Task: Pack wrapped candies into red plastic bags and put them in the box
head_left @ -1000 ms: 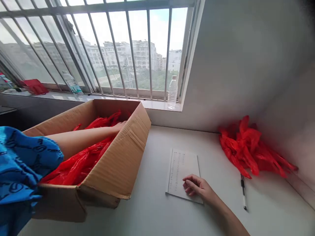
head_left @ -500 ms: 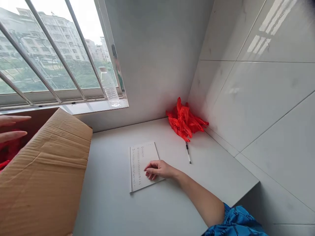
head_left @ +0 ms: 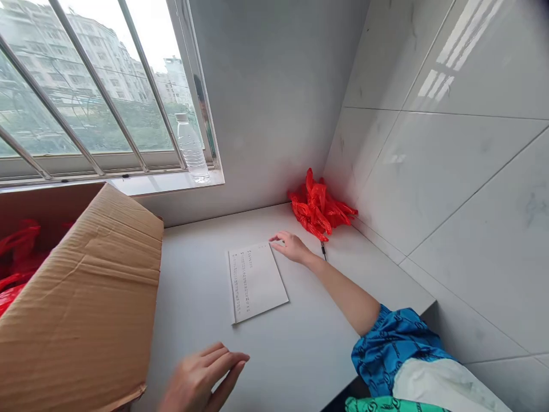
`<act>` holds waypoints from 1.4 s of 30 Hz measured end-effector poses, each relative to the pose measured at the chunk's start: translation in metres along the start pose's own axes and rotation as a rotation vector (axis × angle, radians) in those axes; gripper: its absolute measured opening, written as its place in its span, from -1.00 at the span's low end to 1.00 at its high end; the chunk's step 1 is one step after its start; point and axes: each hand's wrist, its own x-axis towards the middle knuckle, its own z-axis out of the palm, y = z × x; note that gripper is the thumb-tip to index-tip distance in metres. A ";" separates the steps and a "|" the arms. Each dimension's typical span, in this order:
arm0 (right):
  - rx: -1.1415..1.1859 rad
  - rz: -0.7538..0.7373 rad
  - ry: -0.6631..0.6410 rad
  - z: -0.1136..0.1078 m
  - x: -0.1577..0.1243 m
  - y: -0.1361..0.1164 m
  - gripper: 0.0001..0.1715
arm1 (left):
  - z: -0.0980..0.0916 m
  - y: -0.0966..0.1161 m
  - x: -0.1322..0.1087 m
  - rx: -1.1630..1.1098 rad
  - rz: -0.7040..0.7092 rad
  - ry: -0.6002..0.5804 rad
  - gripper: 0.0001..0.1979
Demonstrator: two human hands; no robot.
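Right hand (head_left: 293, 247) has slid off the lower part of the white printed paper sheet (head_left: 256, 281) up to its far right corner. Left hand (head_left: 201, 377) is out of the box and now low over the near table edge.

Right fingers (head_left: 277, 238): loosely extended, tips at the sheet's corner, nothing clamped. Can't tell if they press the paper or just touch its edge.
Left fingers (head_left: 229, 361): straight, close together, palm down, holding nothing. Contact with the grey-white tabletop (head_left: 300, 355) is unclear.

Sheet lies flat mid-table, slightly skewed, between the two hands.
Thin black-and-white pen (head_left: 323, 252) is just beyond the right wrist, mostly hidden by it.
Heap of crumpled red plastic bags (head_left: 321, 207) sits in the corner against the tiled wall, just past the pen.
Open brown corrugated cardboard box (head_left: 90, 297) stands to the left, just beside the left hand, with more red bags (head_left: 17, 257) inside.
Clear plastic water bottle (head_left: 191, 146) stands upright on the window sill (head_left: 167, 182).
Blue patterned sleeve (head_left: 397, 343) covers the right upper arm.
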 end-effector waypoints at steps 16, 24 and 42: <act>-0.428 0.372 0.156 -0.029 0.057 0.063 -0.61 | 0.048 -0.023 -0.002 -0.102 -0.015 -0.090 -0.76; -0.048 0.212 0.259 -0.040 0.053 0.054 -0.62 | 0.049 -0.022 -0.003 -0.121 -0.046 -0.085 -0.76; 0.791 -0.170 0.199 -0.042 -0.015 -0.017 -0.72 | 0.026 -0.016 0.013 -0.403 -0.344 -0.221 -0.70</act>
